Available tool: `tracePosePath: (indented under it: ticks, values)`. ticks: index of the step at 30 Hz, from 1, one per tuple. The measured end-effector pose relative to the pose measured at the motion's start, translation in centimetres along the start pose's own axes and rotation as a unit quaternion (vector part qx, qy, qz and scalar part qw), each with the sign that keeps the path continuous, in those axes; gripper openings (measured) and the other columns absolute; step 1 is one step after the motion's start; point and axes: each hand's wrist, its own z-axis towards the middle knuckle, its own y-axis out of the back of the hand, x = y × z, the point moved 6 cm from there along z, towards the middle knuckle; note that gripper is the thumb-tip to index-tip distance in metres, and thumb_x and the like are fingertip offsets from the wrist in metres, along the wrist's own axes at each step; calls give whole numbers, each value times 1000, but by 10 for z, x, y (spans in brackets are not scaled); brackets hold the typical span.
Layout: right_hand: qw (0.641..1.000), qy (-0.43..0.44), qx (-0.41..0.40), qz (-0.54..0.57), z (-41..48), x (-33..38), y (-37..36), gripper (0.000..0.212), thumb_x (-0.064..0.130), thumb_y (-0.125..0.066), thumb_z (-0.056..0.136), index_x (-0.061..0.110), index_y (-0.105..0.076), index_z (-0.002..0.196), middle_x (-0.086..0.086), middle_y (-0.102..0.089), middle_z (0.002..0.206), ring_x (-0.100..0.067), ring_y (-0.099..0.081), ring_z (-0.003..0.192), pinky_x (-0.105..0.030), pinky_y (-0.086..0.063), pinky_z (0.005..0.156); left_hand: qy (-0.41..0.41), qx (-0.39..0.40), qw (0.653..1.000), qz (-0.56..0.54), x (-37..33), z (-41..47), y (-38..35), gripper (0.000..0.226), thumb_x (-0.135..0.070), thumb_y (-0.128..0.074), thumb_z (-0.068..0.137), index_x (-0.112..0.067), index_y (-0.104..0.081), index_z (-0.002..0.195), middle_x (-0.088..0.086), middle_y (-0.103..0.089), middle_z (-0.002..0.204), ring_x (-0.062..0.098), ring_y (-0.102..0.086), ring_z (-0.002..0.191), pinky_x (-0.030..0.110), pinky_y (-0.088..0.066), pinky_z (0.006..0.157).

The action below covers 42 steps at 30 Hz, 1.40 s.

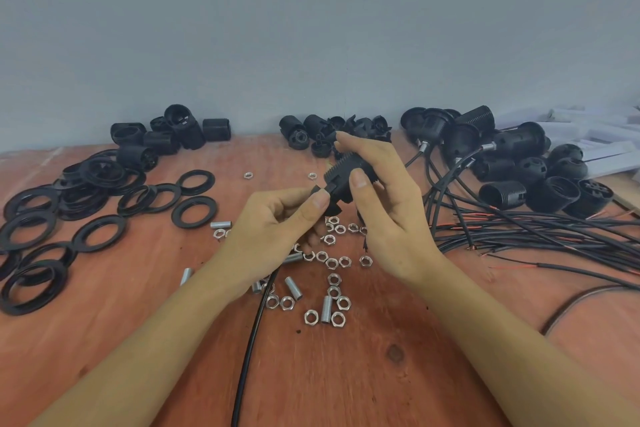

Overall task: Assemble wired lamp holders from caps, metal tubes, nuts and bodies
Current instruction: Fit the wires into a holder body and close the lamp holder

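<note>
Bare forearms (pixel 166 333), left hand (pixel 273 225), right hand (pixel 388 218), short plain nails (pixel 359 181).

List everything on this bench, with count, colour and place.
flat rings: many, black, table left
loose bodies: several, black, back left
caps: pile, black, back centre
wired holders: pile, black, back right
wires: many, black, right
nuts: many, silver, centre
metal tubes: several, silver, among nuts
strips: few, white, far right
table: one, reddish wood
wall: one, grey, behind
held holder: one, black, mid-air centre
cable: one, black, centre to near edge
left hand: one, pinches holder's end
right hand: one, grips holder's body
</note>
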Motion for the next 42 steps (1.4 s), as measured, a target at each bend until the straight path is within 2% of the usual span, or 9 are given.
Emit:
tracePosePath:
  ticks: [7, 12, 18, 20, 24, 28, 30, 35, 42]
  values:
    - [997, -44, 56, 15, 2, -3, -2, 44, 11, -44, 99, 14, -49, 143, -3, -57, 125, -13, -58, 106, -43, -52, 78, 6, 3, 1000, 6, 3, -1, -1, 30, -43, -53, 86, -19, -72, 86, -4, -59, 60, 8, -55, 53, 19, -48, 52]
    - [990, -103, 75, 62, 3, -11, 0, 48, 15, -48, 93, 23, -47, 141, 6, -54, 93, 3, -53, 75, -13, -40, 71, 55, -17, 996, -72, 6, 1, 2, 44, -48, -58, 77, -15, -67, 105, -1, -57, 57, 10, -53, 50, 18, -45, 46]
    - [978, -192, 39, 65, 6, -21, 6, 12, 29, -66, 94, 18, -71, 97, -8, -65, 70, -8, -54, 51, -20, -42, 49, 48, -1, 997, -62, 0, 1, 6, 37, -38, -61, 76, -11, -65, 100, 6, -65, 58, 12, -58, 47, 18, -46, 43]
    - [968, -237, 39, 76, 6, -26, 6, 22, 36, -66, 92, 17, -65, 81, -16, -60, 62, -14, -49, 44, -22, -38, 43, 51, 24, 997, -51, 1, 0, 5, 35, -34, -63, 77, -11, -68, 102, 7, -67, 61, 12, -60, 50, 18, -47, 45]
    - [948, -296, 77, 86, 1, -28, -5, 29, 38, -55, 98, 17, -52, 78, 1, -49, 42, -10, -35, 32, -19, -29, 35, 57, 34, 997, -47, 3, -1, -1, 37, -37, -59, 79, -12, -69, 104, 9, -71, 64, 12, -62, 51, 18, -48, 46]
    - [938, -315, 81, 117, -3, -27, -13, 41, 34, -45, 102, 12, -52, 69, 1, -34, 38, -10, -26, 30, -18, -22, 34, 48, 10, 997, -57, 3, 0, -2, 39, -40, -62, 76, -18, -69, 107, 12, -70, 62, 15, -64, 49, 18, -48, 45]
    - [929, -340, 70, 127, -5, -29, -15, 47, 36, -45, 101, -3, -51, 75, -2, -30, 41, -12, -23, 31, -18, -19, 35, 47, 3, 997, -58, 3, 0, -2, 35, -38, -63, 74, -19, -70, 102, 12, -70, 59, 15, -64, 46, 17, -48, 43]
    - [926, -354, 66, 111, -8, -31, -19, 53, 37, -42, 101, -12, -51, 84, 0, -28, 42, -11, -22, 34, -17, -19, 36, 38, -15, 998, -56, 3, -2, -4, 31, -38, -64, 72, -21, -71, 98, 14, -69, 58, 17, -64, 45, 19, -49, 42]
    - [956, -288, 43, 25, -6, -24, -16, 43, 29, -39, 101, 0, -44, 68, 1, -33, 55, -6, -29, 46, -17, -28, 42, 13, -21, 1000, -16, 1, -2, -5, 30, -41, -66, 73, -27, -73, 98, 12, -70, 58, 16, -65, 47, 19, -50, 44]
